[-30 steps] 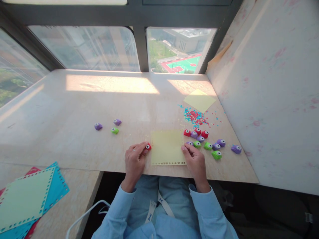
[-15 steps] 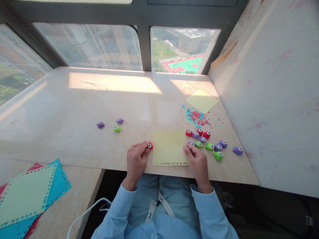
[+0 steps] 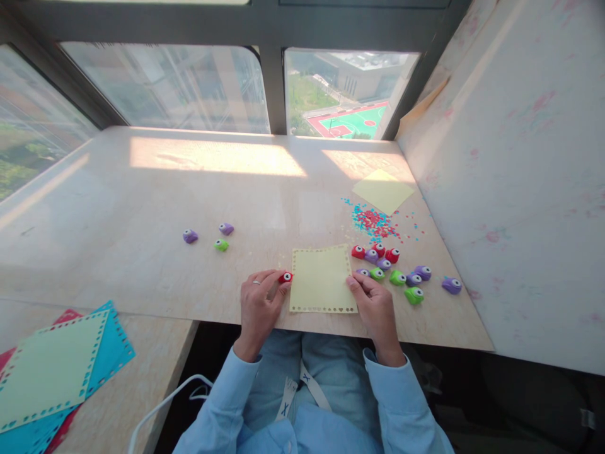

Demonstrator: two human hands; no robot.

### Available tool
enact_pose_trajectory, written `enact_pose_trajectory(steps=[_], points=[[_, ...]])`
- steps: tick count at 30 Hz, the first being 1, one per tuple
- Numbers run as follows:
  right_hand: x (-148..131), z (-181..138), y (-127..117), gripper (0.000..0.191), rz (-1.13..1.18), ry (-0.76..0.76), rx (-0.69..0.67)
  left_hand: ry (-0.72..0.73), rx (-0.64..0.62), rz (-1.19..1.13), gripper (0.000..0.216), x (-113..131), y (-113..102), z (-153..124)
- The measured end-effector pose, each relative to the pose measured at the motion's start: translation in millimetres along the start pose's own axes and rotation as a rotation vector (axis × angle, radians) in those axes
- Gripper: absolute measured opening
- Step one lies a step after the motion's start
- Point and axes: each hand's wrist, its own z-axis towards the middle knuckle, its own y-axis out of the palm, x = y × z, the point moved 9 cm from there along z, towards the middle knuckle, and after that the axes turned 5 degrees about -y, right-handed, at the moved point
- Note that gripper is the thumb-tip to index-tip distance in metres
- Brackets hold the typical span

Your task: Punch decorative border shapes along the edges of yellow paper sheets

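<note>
Sits at pale, faintly grained tbl [image 3: 155,271] under dk-framed windows [image 3: 174,88], w/ red-green sports court [image 3: 352,122] visible far below outside. Gets sun in 2 bright patches [image 3: 212,156] nr glass; ends on R against flowered wall [image 3: 524,208]. Grips sm. red punch [image 3: 286,277] in L hand [image 3: 261,304] at L edge of yellow sheet [image 3: 322,277], nr tbl's front; pinches sheet's R edge w/ R hand [image 3: 377,309], well apart from L. Shows holes along top, L + bottom edges. Has loose punches [image 3: 397,278] on R, w/ blue-red confetti [image 3: 373,222] beyond + pale sheet [image 3: 384,190] behind that; 3 more punches [image 3: 190,236] on L. Holds stacked coloured sheets [image 3: 51,372] w/ holed edges on side surface [image 3: 146,353], nr white cable [image 3: 198,377].
</note>
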Motion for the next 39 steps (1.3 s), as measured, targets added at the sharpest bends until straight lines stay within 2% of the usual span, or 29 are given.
enact_pose_trajectory(steps=[16, 39], points=[[-1.4, 2.1, 4.7, 0.056, -0.002, -0.039, -0.018, 0.063, -0.002, -0.035, 0.026, -1.6, 1.7, -1.4], [2.6, -0.2, -3.1, 0.056, 0.035, -0.037, 0.026, 0.029, 0.006, -0.06, 0.02, -0.8, 0.0, 1.1]])
